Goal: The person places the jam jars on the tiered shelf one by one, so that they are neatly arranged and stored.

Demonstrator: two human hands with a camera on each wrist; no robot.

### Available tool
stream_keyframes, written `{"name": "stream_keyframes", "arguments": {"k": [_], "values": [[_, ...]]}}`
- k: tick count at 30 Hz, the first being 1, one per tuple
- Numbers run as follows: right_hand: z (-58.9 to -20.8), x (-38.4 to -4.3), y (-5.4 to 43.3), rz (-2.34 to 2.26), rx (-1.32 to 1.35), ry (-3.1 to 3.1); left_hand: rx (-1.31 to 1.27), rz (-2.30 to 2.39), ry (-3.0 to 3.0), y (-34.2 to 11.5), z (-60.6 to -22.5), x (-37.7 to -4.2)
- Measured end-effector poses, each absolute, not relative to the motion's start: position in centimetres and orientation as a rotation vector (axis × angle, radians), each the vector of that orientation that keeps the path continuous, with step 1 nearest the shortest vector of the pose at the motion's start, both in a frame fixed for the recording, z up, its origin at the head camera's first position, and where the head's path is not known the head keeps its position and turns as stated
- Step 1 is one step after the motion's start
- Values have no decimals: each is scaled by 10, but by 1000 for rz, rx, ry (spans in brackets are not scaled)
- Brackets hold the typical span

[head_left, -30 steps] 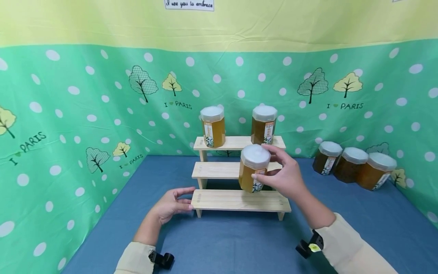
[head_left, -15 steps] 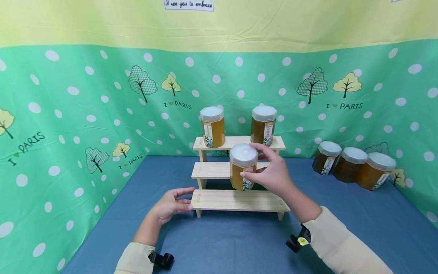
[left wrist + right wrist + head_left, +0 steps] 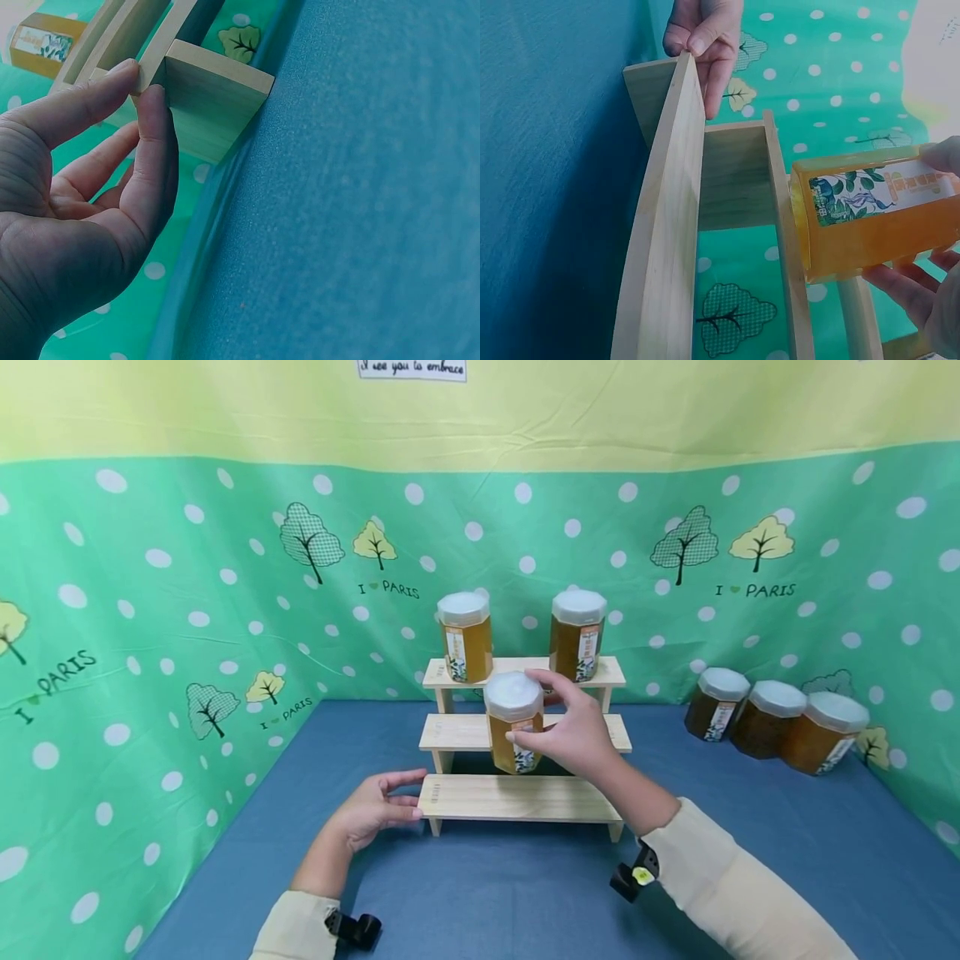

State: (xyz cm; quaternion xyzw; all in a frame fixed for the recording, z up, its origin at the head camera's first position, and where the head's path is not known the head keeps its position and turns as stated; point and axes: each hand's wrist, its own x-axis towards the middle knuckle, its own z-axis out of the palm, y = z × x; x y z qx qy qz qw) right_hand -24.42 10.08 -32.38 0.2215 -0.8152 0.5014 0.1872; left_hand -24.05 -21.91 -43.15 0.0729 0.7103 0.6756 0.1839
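In the head view my right hand [image 3: 579,731] grips a honey jar [image 3: 501,743], amber with a white lid and a floral label. Upright, the jar overlaps the middle tier of a three-tier wooden display stand [image 3: 517,797]. The right wrist view shows the jar's base [image 3: 801,225] right by the edge of the middle board [image 3: 784,225]. My left hand [image 3: 375,810] pinches the left end of the lowest board, thumb and finger at its corner in the left wrist view. Two more honey jars, one golden [image 3: 467,647] and one darker [image 3: 576,639], stand on the top tier.
Three dark and amber jars [image 3: 767,720] stand in a row on the blue tablecloth [image 3: 480,893] at the right. Behind the stand hangs a green and yellow curtain [image 3: 247,568] with dots and trees, which also runs along the left side.
My right hand has carried the honey jar leftward along the middle tier, from right of centre to left of centre. My left hand keeps its place on the stand.
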Motion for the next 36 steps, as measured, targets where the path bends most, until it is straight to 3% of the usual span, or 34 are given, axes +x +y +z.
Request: {"name": "stream_keyframes", "arguments": {"k": [36], "values": [[-318,-274,54,1380,633,-2367,216,1903,1989,-220,-431,-241]]}}
